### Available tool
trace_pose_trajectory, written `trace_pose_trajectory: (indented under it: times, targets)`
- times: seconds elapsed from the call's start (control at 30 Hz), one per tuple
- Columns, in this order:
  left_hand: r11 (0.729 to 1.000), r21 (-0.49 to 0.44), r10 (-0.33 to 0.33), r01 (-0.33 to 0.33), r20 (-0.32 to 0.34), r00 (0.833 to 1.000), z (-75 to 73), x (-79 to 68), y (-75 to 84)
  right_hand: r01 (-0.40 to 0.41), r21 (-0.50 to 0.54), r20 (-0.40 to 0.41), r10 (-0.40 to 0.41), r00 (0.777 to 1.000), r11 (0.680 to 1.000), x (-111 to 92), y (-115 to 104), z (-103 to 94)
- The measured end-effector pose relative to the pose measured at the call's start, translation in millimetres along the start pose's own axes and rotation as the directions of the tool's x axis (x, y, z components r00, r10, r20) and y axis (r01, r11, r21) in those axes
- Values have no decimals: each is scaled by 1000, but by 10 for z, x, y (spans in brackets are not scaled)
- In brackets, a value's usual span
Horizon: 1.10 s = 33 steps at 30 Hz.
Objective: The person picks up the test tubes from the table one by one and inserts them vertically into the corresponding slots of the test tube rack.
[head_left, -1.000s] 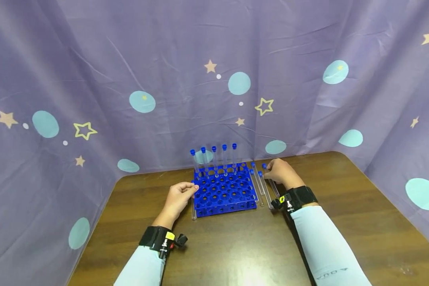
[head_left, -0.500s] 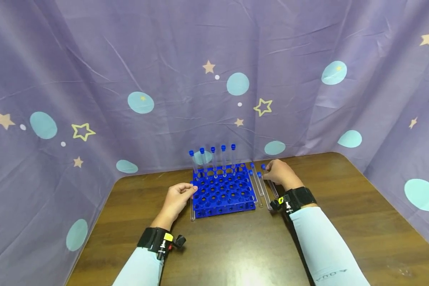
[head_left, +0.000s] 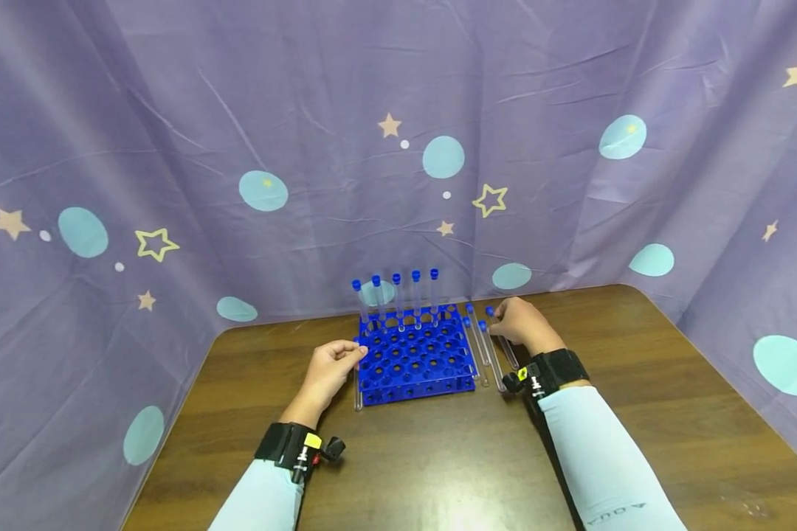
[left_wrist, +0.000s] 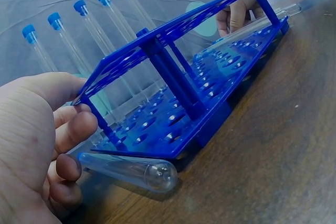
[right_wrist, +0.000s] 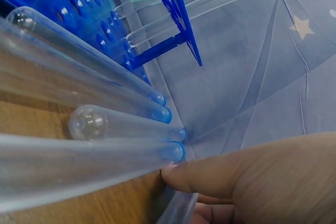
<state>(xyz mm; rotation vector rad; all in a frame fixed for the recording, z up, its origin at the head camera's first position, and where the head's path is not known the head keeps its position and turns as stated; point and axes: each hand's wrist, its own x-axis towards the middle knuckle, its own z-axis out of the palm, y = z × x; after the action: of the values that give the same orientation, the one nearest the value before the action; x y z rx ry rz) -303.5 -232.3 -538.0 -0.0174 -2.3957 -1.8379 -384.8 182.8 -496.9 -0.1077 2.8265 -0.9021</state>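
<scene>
A blue test tube rack (left_wrist: 176, 80) stands on the table, with several blue-capped test tubes (head_left: 398, 299) upright in its back row. My left hand (head_left: 328, 369) pinches the left end of its top plate between thumb and index finger. Under the other fingers, one tube (left_wrist: 128, 170) lies along the rack's left side. Right of the rack, my right hand (head_left: 523, 323) pinches the capped end of a lying test tube (head_left: 509, 355) between thumb and fingers. The thumb partly hides that grip in the right wrist view. Several more tubes (head_left: 494, 360) lie between this hand and the rack.
The wooden table (head_left: 425, 457) reaches toward me and out to both sides. A purple curtain (head_left: 345, 221) with stars and dots hangs close behind the rack and around the table. Both wrists wear black straps with small cameras.
Both hands keep their places, and the rack and tubes have not visibly moved. Only the head view has shifted very slightly.
</scene>
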Motion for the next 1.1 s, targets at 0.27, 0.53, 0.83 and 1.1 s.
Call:
trace_pose_trajectory:
  times: [0.27,0.53,0.83,1.1]
  targets:
    - [1000,-6,1,-1,0,1000,-11,-11,14,12,-21,-13,-12,1000,1000,2,-34,-15]
    - [1000,-9,-4,4,7,1000,-24,-26,-6,23,-22,-45,-24,999,999,-23,-26,-6]
    - [1000,-10,-8,8,22,1000,-15,0,-47,49,31,-115,-46,992,998,-54,-19,-125]
    - [1000,-6,-9,9,20,1000,-15,4,-23,50,97,-109,-40,993,994,-72,-53,-215]
